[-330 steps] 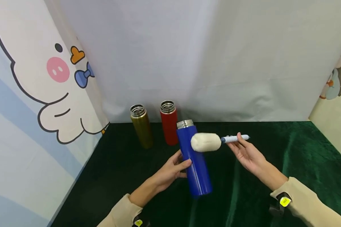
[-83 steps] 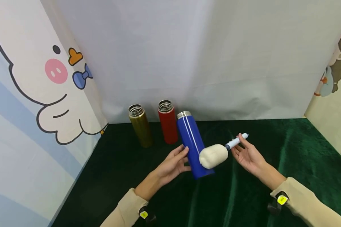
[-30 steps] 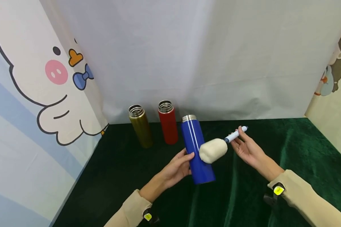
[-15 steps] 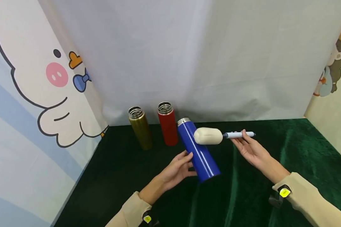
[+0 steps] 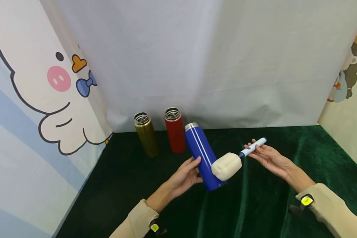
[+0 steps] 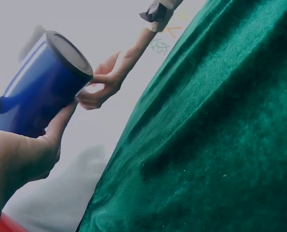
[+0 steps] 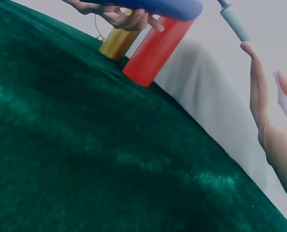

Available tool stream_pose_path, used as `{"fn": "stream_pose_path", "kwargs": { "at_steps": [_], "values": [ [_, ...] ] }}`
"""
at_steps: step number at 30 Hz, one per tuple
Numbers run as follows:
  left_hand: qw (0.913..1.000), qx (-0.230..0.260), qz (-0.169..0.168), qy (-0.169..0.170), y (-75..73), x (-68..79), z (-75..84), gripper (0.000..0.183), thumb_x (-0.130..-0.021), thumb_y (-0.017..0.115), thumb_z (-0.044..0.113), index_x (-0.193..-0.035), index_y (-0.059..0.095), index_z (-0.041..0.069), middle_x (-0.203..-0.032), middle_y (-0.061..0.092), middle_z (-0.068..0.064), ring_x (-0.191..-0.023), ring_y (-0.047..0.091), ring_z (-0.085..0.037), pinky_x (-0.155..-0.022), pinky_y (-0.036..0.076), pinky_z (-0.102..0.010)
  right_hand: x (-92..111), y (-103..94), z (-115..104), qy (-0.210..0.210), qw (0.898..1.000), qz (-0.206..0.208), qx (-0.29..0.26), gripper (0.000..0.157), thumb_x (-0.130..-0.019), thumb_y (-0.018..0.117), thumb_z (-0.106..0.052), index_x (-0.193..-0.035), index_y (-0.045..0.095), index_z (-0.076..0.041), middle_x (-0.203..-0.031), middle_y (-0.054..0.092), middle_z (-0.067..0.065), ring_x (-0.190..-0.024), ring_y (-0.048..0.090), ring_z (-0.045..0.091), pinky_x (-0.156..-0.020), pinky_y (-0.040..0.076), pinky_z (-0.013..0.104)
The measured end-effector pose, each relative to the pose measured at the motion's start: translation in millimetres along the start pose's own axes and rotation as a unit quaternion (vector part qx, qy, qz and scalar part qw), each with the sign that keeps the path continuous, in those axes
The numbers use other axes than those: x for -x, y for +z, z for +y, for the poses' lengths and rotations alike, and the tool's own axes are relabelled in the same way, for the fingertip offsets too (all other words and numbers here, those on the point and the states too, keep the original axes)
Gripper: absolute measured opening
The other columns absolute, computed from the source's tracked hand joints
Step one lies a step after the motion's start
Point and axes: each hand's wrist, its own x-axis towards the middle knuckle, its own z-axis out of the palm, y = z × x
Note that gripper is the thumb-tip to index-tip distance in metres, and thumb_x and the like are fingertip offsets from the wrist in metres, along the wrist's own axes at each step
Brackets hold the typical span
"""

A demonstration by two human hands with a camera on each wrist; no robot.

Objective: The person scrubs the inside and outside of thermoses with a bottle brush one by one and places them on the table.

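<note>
In the head view my left hand (image 5: pixel 184 178) holds a blue bottle (image 5: pixel 200 142) off the table. The bottle leans, its bare steel neck up and to the left. My right hand (image 5: pixel 272 160) pinches the pale blue handle of a bottle brush (image 5: pixel 227 166) between thumb and fingers. The brush's cream sponge head lies over the lower part of the bottle's side; whether it presses there I cannot tell. In the left wrist view the blue bottle (image 6: pixel 42 87) shows its base. The right wrist view catches the brush (image 7: pixel 235 23) handle but not its head.
A gold bottle (image 5: pixel 148 138) and a red bottle (image 5: pixel 176 135) stand upright and uncapped behind my left hand. Dark green velvet cloth (image 5: pixel 270 211) covers the table. A pale curtain (image 5: pixel 241 66) hangs along the back edge, and cartoon-printed walls flank both sides.
Over the last second the brush head rises to the bottle's upper side, then drops to the lower part. The right hand shifts rightward. The blue bottle tilts further left.
</note>
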Motion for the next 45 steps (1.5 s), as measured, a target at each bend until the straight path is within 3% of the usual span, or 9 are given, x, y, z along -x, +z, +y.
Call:
{"fn": "stream_pose_path", "kwargs": {
  "at_steps": [4,5,11,17,26,32,36,40,45],
  "values": [
    [0.9997,-0.021,-0.001,-0.009,1.3,0.4,-4.3,0.057,-0.11,0.041,0.037,-0.161,0.023,0.017,-0.159,0.042,-0.011,-0.137,0.051,-0.022,-0.119,0.036,-0.058,-14.9,5.7,-2.1,-0.037,0.999,0.001,-0.028,0.035,-0.111,0.022,-0.001,-0.128,0.052,0.001,-0.138,0.058,0.023,-0.135,0.058,0.032,-0.116,0.043,0.039],
    [0.9995,-0.031,-0.001,-0.013,1.8,0.6,-5.8,0.056,-0.111,0.04,0.036,-0.161,0.024,0.016,-0.159,0.041,-0.012,-0.137,0.052,-0.023,-0.118,0.038,-0.058,-18.8,16.7,0.6,-0.055,0.998,0.016,-0.033,0.04,-0.111,0.017,-0.002,-0.124,0.054,0.002,-0.134,0.06,0.022,-0.132,0.06,0.033,-0.116,0.043,0.038],
    [0.9977,-0.065,0.004,-0.018,4.2,0.5,-11.3,0.055,-0.109,0.046,0.03,-0.159,0.029,0.016,-0.158,0.044,-0.014,-0.139,0.052,-0.028,-0.113,0.044,-0.056,-32.7,30.6,5.5,-0.126,0.984,0.098,-0.074,0.023,-0.11,0.032,-0.003,-0.114,0.054,-0.001,-0.126,0.061,0.02,-0.123,0.064,0.035,-0.113,0.047,0.041],
    [0.9982,-0.056,0.023,0.0,1.4,1.9,-7.2,0.055,-0.109,0.046,0.033,-0.158,0.029,0.014,-0.155,0.048,-0.011,-0.131,0.057,-0.02,-0.109,0.049,-0.049,-16.9,25.4,11.4,-0.09,0.989,0.106,-0.047,0.027,-0.111,0.032,-0.007,-0.127,0.053,-0.011,-0.129,0.061,0.019,-0.122,0.063,0.033,-0.113,0.048,0.041],
    [0.9985,-0.03,0.038,0.025,0.2,1.5,2.1,0.061,-0.108,0.047,0.036,-0.16,0.02,0.02,-0.158,0.042,-0.013,-0.134,0.055,-0.023,-0.115,0.043,-0.055,1.1,4.9,18.1,-0.011,1.0,0.023,-0.006,0.045,-0.113,0.017,-0.016,-0.137,0.055,-0.01,-0.129,0.057,0.013,-0.125,0.06,0.024,-0.113,0.048,0.035],
    [0.9981,-0.031,0.045,0.03,0.9,1.6,-1.5,0.061,-0.108,0.049,0.034,-0.161,0.022,0.021,-0.159,0.042,-0.012,-0.135,0.054,-0.022,-0.113,0.044,-0.052,-13.1,10.7,18.6,-0.016,0.993,0.108,0.045,0.036,-0.112,0.028,-0.017,-0.131,0.059,-0.013,-0.122,0.058,0.009,-0.113,0.066,0.019,-0.103,0.054,0.027],
    [0.9983,-0.044,0.033,0.02,1.9,3.2,-8.6,0.063,-0.107,0.051,0.029,-0.162,0.021,0.025,-0.161,0.039,-0.011,-0.136,0.052,-0.022,-0.11,0.046,-0.048,-29.6,24.0,17.9,-0.069,0.981,0.179,-0.005,0.025,-0.109,0.042,-0.012,-0.132,0.049,-0.019,-0.123,0.056,0.011,-0.112,0.068,0.025,-0.103,0.055,0.029],
    [0.9989,-0.044,0.015,0.002,3.3,4.7,-12.0,0.062,-0.107,0.051,0.025,-0.162,0.022,0.025,-0.162,0.037,-0.011,-0.14,0.049,-0.026,-0.117,0.04,-0.056,-33.6,31.6,18.5,-0.122,0.969,0.197,-0.084,0.035,-0.107,0.046,-0.006,-0.134,0.034,-0.027,-0.124,0.056,0.013,-0.112,0.067,0.032,-0.108,0.052,0.033],
    [0.9988,-0.049,0.004,-0.001,3.3,5.2,-8.7,0.058,-0.109,0.047,0.026,-0.161,0.024,0.024,-0.163,0.036,-0.011,-0.143,0.046,-0.027,-0.119,0.035,-0.062,-23.4,27.6,22.7,-0.117,0.965,0.212,-0.105,0.043,-0.108,0.045,-0.006,-0.137,0.027,-0.031,-0.124,0.055,0.013,-0.112,0.066,0.033,-0.112,0.048,0.032]
  ]
}}
